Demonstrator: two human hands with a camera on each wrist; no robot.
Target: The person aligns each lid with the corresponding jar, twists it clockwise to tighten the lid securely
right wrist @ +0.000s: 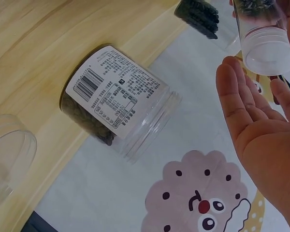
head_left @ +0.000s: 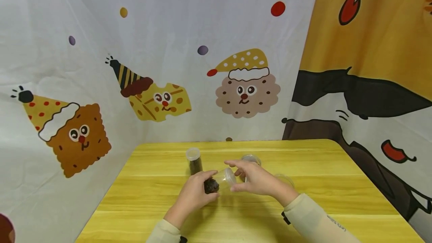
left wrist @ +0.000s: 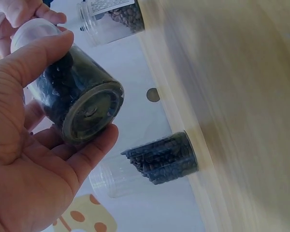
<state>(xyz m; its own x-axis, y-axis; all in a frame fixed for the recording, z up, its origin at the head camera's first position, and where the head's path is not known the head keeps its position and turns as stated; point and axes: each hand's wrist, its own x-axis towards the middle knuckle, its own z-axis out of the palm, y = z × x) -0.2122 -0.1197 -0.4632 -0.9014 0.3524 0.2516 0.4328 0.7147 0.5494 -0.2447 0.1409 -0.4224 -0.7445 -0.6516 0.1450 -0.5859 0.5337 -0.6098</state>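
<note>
My left hand (head_left: 192,195) grips a clear jar (head_left: 221,181) round its lower part, thumb on one side and fingers on the other. The jar is tilted, its translucent lid (head_left: 231,176) towards the right hand; dark pieces (head_left: 211,186) lie in its base. Around the lid, my right hand (head_left: 258,178) has its fingers spread and holds nothing; whether a fingertip touches the lid I cannot tell. Behind the left hand stands a slim clear jar (head_left: 195,163) of dark bits with a cap. A wider labelled jar (right wrist: 113,92), lidless, holds brown beans beyond the right hand.
A loose clear round lid (right wrist: 12,159) lies on the wooden table (head_left: 141,198), partly behind the right wrist. At the table's far edge hangs a white cloth (head_left: 168,29) printed with cartoon snacks.
</note>
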